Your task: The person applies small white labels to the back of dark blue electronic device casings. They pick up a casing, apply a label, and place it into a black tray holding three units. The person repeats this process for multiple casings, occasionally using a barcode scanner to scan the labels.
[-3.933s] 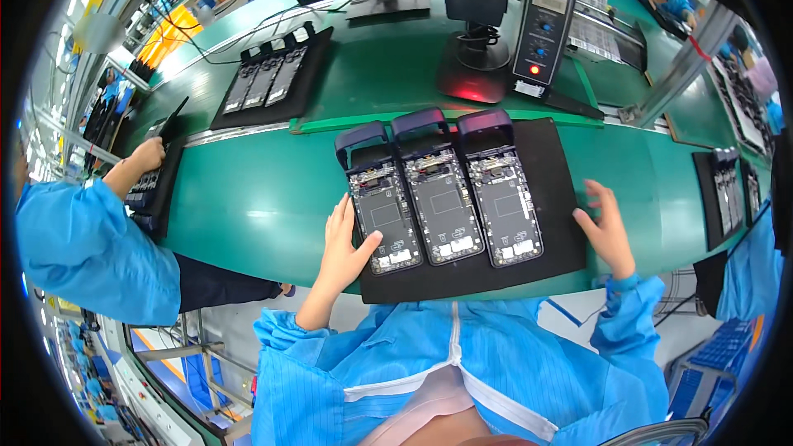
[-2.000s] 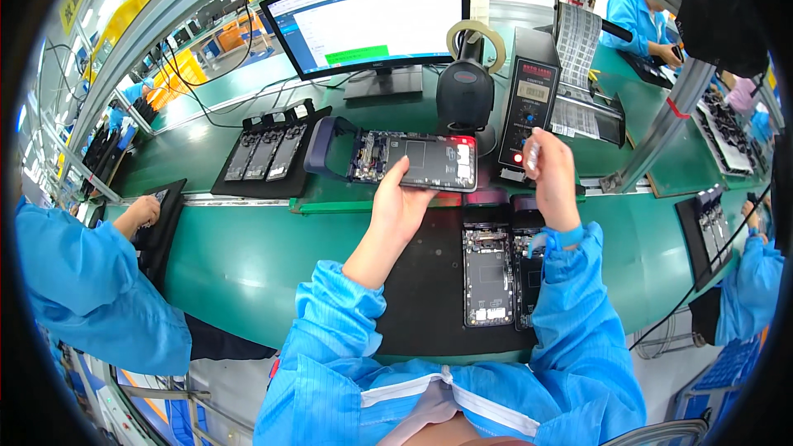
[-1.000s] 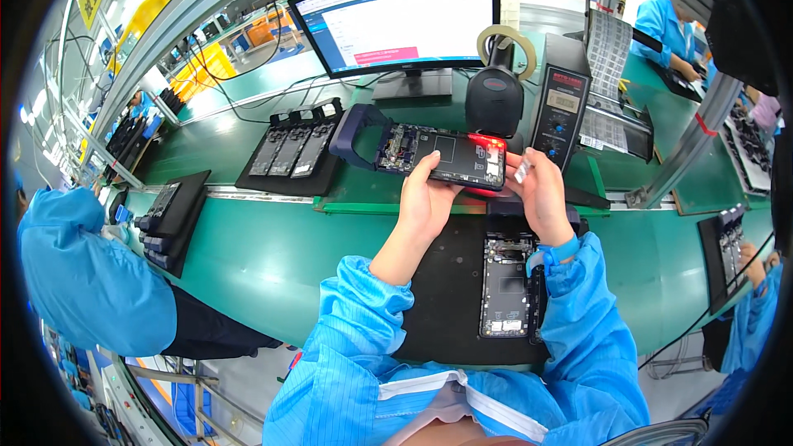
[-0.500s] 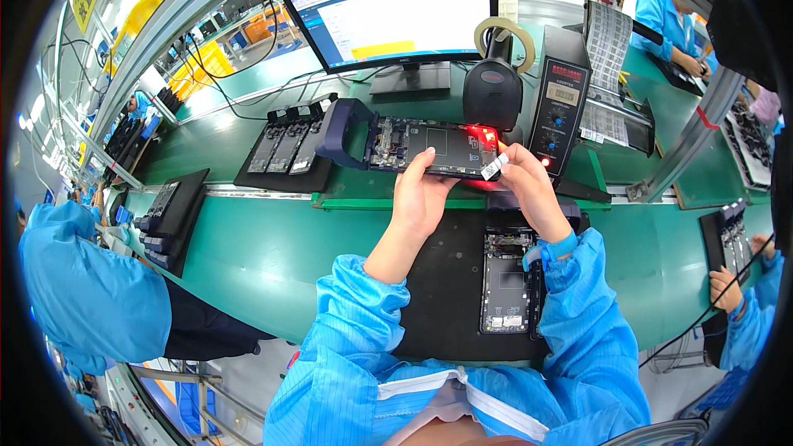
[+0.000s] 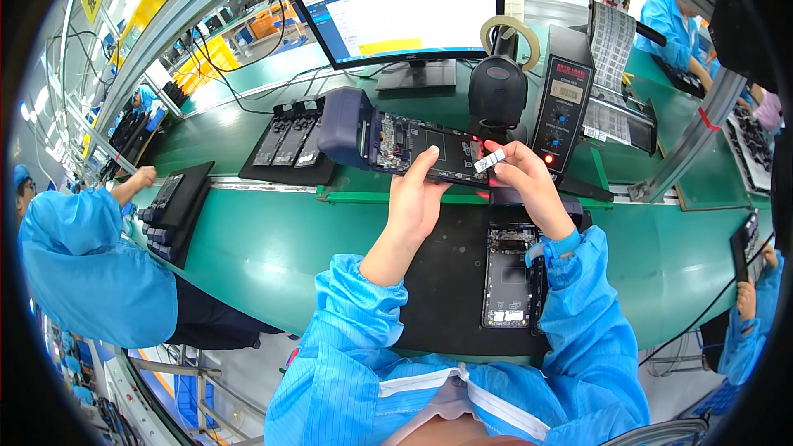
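An opened handheld device [image 5: 450, 147], dark blue at its bulky end and with bare circuit board showing, is held above the bench by my left hand [image 5: 415, 205]. That thumb lies across the face while the other fingers are hidden beneath. My right hand [image 5: 529, 182] pinches a small white label [image 5: 489, 160] between thumb and fingertips, over the right end of the device. Whether the label touches the board I cannot tell. Just beyond stands a black barcode scanner [image 5: 497, 92] on a stand. Below my right wrist another opened device [image 5: 506, 285] lies on the black mat [image 5: 438, 281].
A monitor [image 5: 405, 12] stands at the back. Right of the scanner are a black counter box [image 5: 563, 107] and a label strip [image 5: 611, 45]. More opened devices [image 5: 287, 142] lie on a mat at back left. Co-workers [image 5: 99, 264] sit on both sides.
The device's right end has tilted down and the red light on it has mostly gone. The label has shifted slightly up and left with my right hand. The left co-worker's arm now reaches out.
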`<control>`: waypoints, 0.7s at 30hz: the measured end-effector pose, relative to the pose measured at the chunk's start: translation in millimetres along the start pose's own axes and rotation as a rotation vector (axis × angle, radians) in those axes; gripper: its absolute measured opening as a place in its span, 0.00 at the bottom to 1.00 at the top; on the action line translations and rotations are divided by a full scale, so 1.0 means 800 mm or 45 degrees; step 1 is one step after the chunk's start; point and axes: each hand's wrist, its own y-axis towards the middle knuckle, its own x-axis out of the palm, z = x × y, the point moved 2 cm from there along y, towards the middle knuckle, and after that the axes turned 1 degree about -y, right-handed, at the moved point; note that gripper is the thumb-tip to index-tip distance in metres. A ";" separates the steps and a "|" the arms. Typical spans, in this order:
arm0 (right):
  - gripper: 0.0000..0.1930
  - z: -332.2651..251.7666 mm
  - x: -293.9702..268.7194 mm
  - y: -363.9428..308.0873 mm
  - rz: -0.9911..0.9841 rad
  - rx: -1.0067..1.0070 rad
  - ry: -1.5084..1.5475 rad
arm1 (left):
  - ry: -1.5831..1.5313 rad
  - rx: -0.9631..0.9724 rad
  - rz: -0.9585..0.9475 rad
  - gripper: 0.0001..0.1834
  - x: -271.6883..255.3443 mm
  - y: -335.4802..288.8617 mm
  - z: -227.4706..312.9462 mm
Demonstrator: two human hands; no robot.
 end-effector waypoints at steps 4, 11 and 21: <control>0.05 -0.001 0.003 -0.003 0.013 -0.028 0.061 | -0.012 0.010 0.017 0.12 0.003 -0.002 -0.003; 0.07 -0.006 -0.006 -0.005 0.132 -0.270 0.119 | -0.043 -0.004 -0.099 0.12 -0.005 0.008 -0.006; 0.11 -0.004 -0.010 -0.002 0.205 -0.453 0.125 | -0.066 -0.161 -0.184 0.13 -0.005 0.010 -0.014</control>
